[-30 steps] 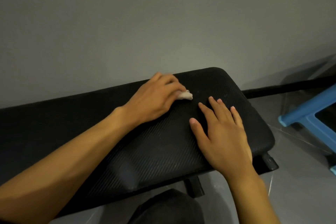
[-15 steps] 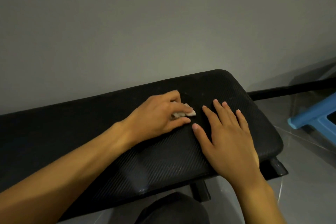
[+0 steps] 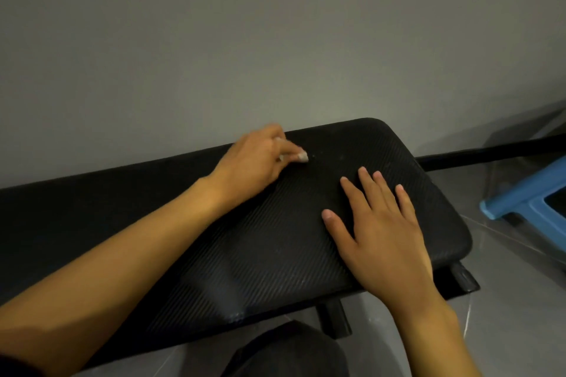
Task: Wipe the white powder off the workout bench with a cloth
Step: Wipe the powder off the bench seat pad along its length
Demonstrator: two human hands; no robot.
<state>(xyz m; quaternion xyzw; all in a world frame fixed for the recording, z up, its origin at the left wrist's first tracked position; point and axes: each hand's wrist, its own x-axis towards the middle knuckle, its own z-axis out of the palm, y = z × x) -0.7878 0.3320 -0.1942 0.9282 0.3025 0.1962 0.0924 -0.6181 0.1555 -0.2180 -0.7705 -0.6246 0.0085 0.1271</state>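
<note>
1. Cloth [image 3: 301, 157] first: a small pale wad, peeking out from under the curled fingers of the left hand [image 3: 254, 162] and pressed onto the workout bench [image 3: 275, 239] near its far edge.
2. Left hand grips that wad, back of the hand up, forearm lying across the black pad.
3. Right hand [image 3: 382, 232] lies flat, palm down, fingers straight and spread, holding nothing. It sits right of the left hand and nearer the person.
4. Hands are apart, with bare ribbed pad between them.
5. White powder [image 3: 313, 156]: faint specks just past the cloth's tip, on the right hand's side. There is a pale smear too on the near edge, below the gap between the wrists.
6. Blue stool [image 3: 526, 196] stands right of the right hand, off the bench.
</note>
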